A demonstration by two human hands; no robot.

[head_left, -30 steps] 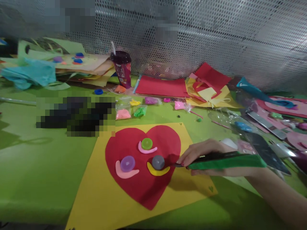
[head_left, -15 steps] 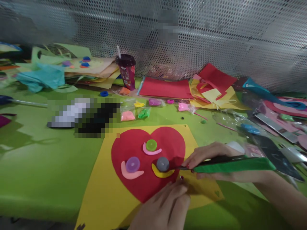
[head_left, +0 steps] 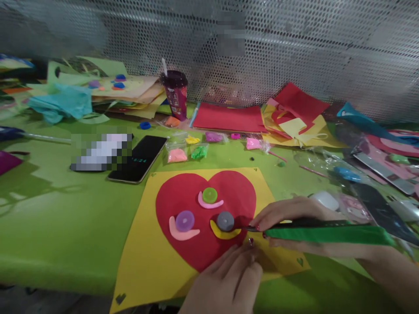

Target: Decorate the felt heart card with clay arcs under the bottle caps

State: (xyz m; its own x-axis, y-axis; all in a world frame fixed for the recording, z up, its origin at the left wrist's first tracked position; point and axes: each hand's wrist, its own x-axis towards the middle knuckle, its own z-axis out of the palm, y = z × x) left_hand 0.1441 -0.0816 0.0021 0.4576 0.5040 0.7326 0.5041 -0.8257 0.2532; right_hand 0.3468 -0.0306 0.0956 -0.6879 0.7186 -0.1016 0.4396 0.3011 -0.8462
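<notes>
My right hand (head_left: 290, 214) was closed around a long green tool (head_left: 327, 234), thumb and fingers pinched near its dark front end like a pen grip. The tool's long axis ran almost level across the view, from my right wrist leftward. Its thin dark tip lay just beside the right edge of the grey clay disc (head_left: 225, 220), which was the piece nearest that hand. I could not tell whether the tip touched the clay. The disc sat on a yellow clay crescent (head_left: 218, 231), to the left of my right hand and on the right part of the red paper heart (head_left: 183, 192).

My left hand (head_left: 225, 281) came in from the bottom edge, holding nothing. Its fingers were stretched out flat and close together, the tips resting at the heart's lower right edge, where it met the yellow sheet (head_left: 147, 261). That put them just below the tool's tip, but farther from the grey disc than the tip was.

Two more pieces lay on the heart, farther left: a purple clay disc (head_left: 185, 220) on a pink crescent, and a green clay disc (head_left: 210, 195) on another pink one. The sheet lay on the green tabletop (head_left: 65, 226), with a phone (head_left: 139, 159) and small bags of clay (head_left: 177, 155) just beyond it.
</notes>
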